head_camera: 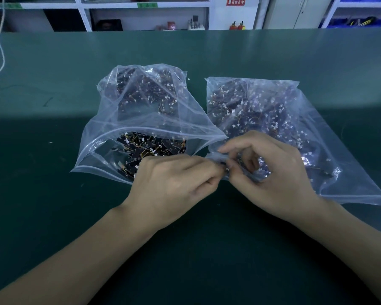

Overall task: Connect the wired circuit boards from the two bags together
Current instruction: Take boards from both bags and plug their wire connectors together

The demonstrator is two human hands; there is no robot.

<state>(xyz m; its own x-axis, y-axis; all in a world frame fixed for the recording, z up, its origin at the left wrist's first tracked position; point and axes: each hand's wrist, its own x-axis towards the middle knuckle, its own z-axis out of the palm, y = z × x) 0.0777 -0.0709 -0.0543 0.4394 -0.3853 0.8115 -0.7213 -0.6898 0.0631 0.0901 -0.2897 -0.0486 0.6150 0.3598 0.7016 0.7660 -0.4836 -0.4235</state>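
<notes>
Head view: two clear zip bags side by side on a dark green surface (53, 216). At 11 o'clock, left bag (128, 111), mouth gaping toward the viewer, small black circuit boards (145, 148) with yellow wires and white connectors showing inside. At 1 o'clock, right bag (273, 119), equally full of boards, mouth edge lying near centre. At centre, left hand (174, 181), fingers curled, pinching the right bag's zip edge; just beside it, right hand (271, 177), thumb and forefinger pinching the same edge, fingertips nearly touching the left's. At 12 o'clock, white shelving (145, 9); at 10 o'clock, a white cord (1, 51).
</notes>
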